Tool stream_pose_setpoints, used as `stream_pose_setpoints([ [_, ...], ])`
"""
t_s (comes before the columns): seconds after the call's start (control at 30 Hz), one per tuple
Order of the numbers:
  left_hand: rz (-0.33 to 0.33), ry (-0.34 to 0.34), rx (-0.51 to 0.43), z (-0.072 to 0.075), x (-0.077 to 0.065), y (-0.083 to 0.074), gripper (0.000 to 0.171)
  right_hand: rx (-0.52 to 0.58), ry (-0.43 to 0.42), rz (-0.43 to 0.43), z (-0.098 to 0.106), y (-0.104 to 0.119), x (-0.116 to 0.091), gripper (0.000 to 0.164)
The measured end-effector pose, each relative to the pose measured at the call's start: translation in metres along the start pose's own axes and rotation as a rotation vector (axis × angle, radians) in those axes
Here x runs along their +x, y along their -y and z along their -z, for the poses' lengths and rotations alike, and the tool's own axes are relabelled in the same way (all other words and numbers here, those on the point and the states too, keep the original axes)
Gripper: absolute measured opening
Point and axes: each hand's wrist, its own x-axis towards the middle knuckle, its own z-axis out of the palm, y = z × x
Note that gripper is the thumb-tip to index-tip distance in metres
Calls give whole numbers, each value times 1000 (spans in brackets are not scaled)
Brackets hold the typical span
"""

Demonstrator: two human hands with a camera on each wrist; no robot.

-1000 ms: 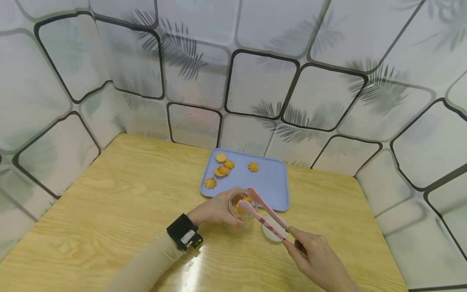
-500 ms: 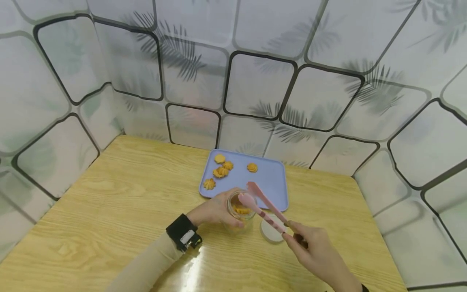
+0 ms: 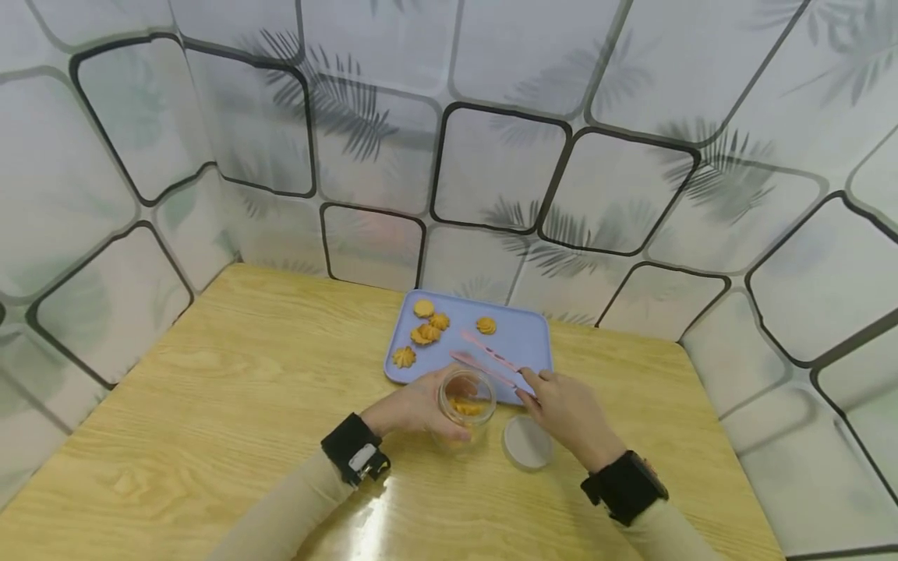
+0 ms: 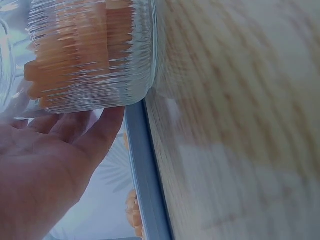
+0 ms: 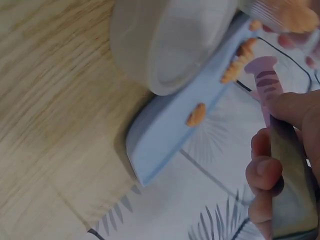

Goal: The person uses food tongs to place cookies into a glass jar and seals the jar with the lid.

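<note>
My left hand (image 3: 410, 407) grips an uncapped glass jar (image 3: 493, 405) standing upright on the table. Inside it are piped butter cookies (image 3: 466, 407), seen stacked through the ribbed wall in the left wrist view. A pair of pink tongs (image 3: 484, 368) is held in my right hand (image 3: 570, 407), thumb and fingers closed round the handle. The two tong arms are spread apart over the blue tray (image 3: 522, 343), with no cookie between them. One cookie (image 3: 486, 326) lies alone just beyond the tips. A cluster of several cookies (image 3: 425, 335) sits on the tray's left side.
A round white lid (image 3: 528, 442) lies on the wooden table (image 3: 245, 389), right of the jar and below my right hand. Patterned fabric walls (image 3: 505, 164) rise behind the tray and at both sides.
My right hand has moved the tongs forward, away from over the jar mouth to above the tray. The lid is now uncovered. My left hand and the jar stay in place.
</note>
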Motion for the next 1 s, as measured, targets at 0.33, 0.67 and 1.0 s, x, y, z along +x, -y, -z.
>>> stream_pose_setpoints([
  [0.33, -18, 5, -2, 0, 1, 0, 87, -51, 41, 52, -23, 2, 34, 24],
  [0.67, -21, 27, -33, -2, 2, -1, 83, -98, 0, 54, -33, 1, 41, 25],
  [1.0, -22, 13, 18, 0, 0, -2, 84, -114, 48, 70, -37, 8, 51, 27],
])
